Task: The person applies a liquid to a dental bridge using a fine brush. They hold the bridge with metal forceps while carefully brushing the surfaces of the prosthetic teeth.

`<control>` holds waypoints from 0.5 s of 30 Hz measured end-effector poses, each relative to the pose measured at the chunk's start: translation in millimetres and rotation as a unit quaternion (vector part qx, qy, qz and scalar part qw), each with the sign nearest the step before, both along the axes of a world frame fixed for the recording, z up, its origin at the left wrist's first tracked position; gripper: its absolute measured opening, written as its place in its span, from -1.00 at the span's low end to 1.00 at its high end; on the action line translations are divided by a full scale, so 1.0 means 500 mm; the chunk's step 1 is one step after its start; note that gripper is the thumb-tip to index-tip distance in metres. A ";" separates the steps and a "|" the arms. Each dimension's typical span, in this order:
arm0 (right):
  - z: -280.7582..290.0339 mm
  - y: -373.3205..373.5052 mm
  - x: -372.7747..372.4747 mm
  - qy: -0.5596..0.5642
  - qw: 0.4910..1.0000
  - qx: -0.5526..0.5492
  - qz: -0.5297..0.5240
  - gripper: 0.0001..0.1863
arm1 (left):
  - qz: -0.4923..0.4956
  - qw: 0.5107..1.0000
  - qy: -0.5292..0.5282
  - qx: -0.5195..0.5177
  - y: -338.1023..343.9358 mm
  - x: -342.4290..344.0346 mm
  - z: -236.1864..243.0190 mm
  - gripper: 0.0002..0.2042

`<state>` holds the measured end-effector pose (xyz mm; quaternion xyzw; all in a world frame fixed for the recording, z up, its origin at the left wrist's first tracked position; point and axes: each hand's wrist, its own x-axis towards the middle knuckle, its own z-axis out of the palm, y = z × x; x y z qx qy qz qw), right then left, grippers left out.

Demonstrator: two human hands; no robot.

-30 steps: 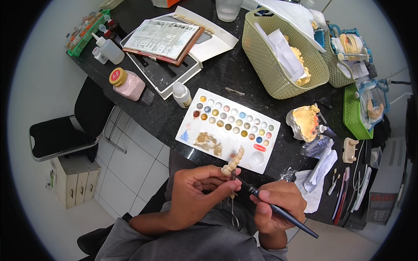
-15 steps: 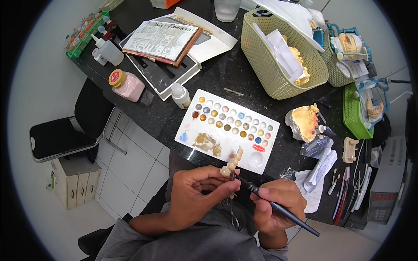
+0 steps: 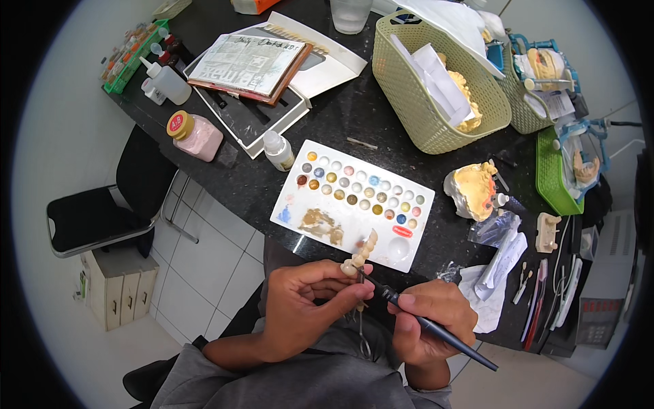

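Note:
My left hand (image 3: 300, 300) is closed on a slim metal clamp with looped handles (image 3: 366, 346); its jaw end is hidden by my fingers. A curved row of tooth-coloured crowns, a dental bridge (image 3: 363, 253), sticks up from my fingertips there. My right hand (image 3: 436, 317) grips a dark-handled fine brush (image 3: 470, 352) like a pen. The brush tip meets the lower end of the bridge, close to my left thumb. Just beyond both hands lies a white palette (image 3: 368, 225) with rows of coloured wells and brown and blue smears.
A plaster dental model (image 3: 470, 191) stands right of the palette, near a crumpled tissue (image 3: 480, 317) and several thin tools. Behind are a pale green basket (image 3: 436, 129) with models, a small white bottle (image 3: 278, 150), a pink-filled jar (image 3: 195, 136) and a notebook (image 3: 248, 65).
The whole scene has shifted slightly to the left in the picture. Both hands keep their grips, and the brush tip stays against the bridge.

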<state>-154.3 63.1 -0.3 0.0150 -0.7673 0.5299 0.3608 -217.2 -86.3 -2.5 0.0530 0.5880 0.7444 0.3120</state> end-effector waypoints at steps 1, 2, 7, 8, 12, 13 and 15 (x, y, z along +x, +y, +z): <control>0.001 0.001 0.001 -0.004 1.000 -0.002 -0.002 -0.89 | -0.001 1.000 0.003 0.000 -0.001 -0.001 0.000 -0.78; 0.001 0.002 0.002 -0.009 1.000 -0.003 -0.005 -0.89 | -0.003 1.000 0.005 0.001 -0.002 -0.002 0.000 -0.78; 0.001 0.003 0.002 0.000 1.000 -0.001 -0.011 -0.88 | -0.005 1.000 0.000 0.003 -0.001 -0.002 0.003 -0.79; 0.000 0.002 0.000 0.005 1.000 0.001 -0.011 -0.87 | -0.005 1.000 0.001 0.004 -0.001 -0.002 0.003 -0.79; -0.002 0.003 0.004 -0.001 1.000 -0.004 -0.013 -0.87 | -0.009 1.000 0.002 0.004 -0.003 -0.003 0.002 -0.79; 0.000 0.003 0.002 0.004 1.000 -0.003 -0.014 -0.87 | -0.008 1.000 0.003 0.003 -0.003 -0.002 0.003 -0.80; 0.000 0.004 0.001 0.004 1.000 0.001 -0.013 -0.88 | -0.006 1.000 0.002 0.004 -0.002 -0.001 0.002 -0.80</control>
